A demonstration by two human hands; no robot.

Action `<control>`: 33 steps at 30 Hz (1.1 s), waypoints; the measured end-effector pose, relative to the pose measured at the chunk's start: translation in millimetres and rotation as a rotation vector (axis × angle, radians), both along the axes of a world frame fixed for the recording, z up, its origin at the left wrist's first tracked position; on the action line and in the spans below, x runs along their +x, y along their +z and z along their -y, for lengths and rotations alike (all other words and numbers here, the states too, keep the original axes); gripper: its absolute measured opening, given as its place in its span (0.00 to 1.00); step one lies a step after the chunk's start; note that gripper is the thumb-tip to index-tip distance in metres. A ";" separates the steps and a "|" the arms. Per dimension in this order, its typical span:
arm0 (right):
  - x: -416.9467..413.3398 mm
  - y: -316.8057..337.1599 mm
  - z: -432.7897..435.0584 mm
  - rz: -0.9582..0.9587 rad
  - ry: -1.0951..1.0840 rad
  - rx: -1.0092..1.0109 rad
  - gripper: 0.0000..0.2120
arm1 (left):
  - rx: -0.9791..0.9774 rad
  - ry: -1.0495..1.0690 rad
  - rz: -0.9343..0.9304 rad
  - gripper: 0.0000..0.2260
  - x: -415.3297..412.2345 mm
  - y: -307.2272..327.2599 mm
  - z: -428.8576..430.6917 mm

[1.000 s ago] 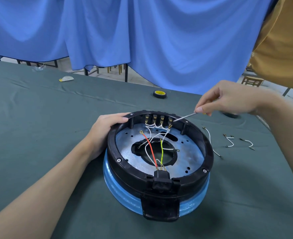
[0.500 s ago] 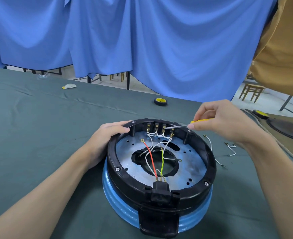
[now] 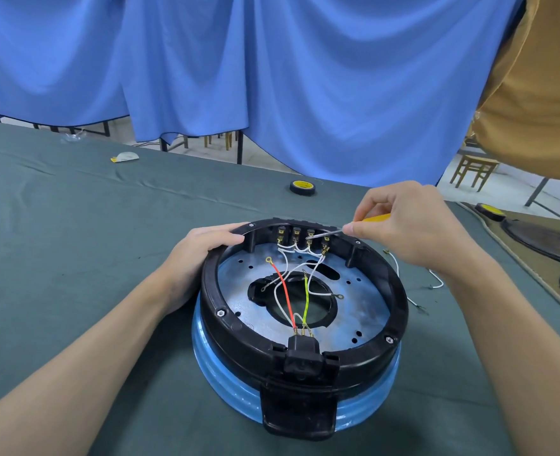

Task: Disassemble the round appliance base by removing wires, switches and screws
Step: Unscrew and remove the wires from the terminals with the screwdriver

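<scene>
You get bright, even, diffuse light with no hard glare. Soft shadows pool under the appliance base (image 3: 291, 403) at lower centre, and its metal plate (image 3: 364, 304) shows a mild sheen. Focus is sharp mid-frame; your forearms stretch and bow toward the bottom corners from wide-angle distortion.

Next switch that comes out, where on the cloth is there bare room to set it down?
Widest bare patch: the green cloth left of the round base, between the left hand and the far white scrap. Also free: behind the base, short of the tape roll. Crowded: right of the base, where loose white wires and dark parts lie beyond the right hand.
</scene>
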State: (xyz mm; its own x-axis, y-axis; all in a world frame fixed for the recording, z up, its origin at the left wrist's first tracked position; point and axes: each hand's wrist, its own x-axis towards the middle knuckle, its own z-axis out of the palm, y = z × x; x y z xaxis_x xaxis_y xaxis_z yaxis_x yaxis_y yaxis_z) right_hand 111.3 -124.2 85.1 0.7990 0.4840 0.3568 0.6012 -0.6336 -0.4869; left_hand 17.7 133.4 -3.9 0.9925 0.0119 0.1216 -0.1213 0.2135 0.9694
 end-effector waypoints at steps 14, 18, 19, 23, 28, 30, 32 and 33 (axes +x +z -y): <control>-0.6 5.6 4.9 0.046 0.010 -0.077 0.07 | 0.019 0.015 -0.010 0.16 0.6 0.2 0.8; -4.2 4.5 -1.4 0.130 0.030 -0.116 0.07 | 0.018 0.021 -0.014 0.16 1.1 -0.5 1.4; -5.2 4.2 -2.8 0.154 0.036 -0.129 0.06 | 0.015 0.021 -0.011 0.16 1.1 -0.7 1.6; -9.0 4.2 -7.8 0.221 0.054 -0.209 0.06 | 0.013 0.029 -0.010 0.17 0.5 -0.4 1.1; 5.9 26.0 -10.1 0.090 0.056 -0.223 0.06 | 0.000 0.020 -0.012 0.17 0.6 0.3 0.6; 19.1 38.8 -12.7 0.015 0.095 -0.281 0.06 | 0.002 0.005 -0.013 0.18 0.4 0.5 -0.1; 32.1 46.8 -15.3 -0.055 0.154 -0.326 0.07 | 0.006 -0.003 -0.014 0.18 0.3 0.9 -0.2; 38.0 48.8 -15.9 -0.104 0.178 -0.325 0.07 | 0.005 -0.004 -0.014 0.18 0.2 0.9 0.2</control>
State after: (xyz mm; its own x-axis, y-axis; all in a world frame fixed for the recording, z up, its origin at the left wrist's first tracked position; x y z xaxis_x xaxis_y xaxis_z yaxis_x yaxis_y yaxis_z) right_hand 149.3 -108.3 133.9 0.7165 0.6927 0.0828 0.6733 -0.6555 -0.3419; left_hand 17.9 133.2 -3.0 0.9941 0.0074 0.1081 -0.1072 0.2088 0.9721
